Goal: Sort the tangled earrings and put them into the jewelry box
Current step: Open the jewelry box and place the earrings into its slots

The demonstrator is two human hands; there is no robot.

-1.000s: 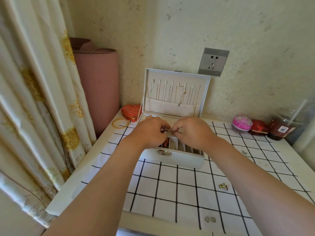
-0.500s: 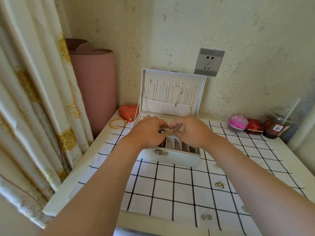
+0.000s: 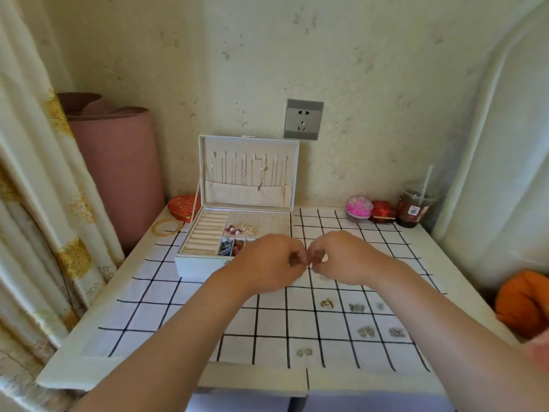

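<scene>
Shifted right off the open white jewelry box (image 3: 194, 265), the left hand (image 3: 267, 264) and right hand (image 3: 347, 258) are meeting at frame centre, fingertips curling together; what they are pinching, I cannot tell.

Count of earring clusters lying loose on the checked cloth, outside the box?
6. Gold cluster below the right hand; two grey clusters to its right; two more nearer the camera; one by the front edge. The left hand or right may hide others.
</scene>
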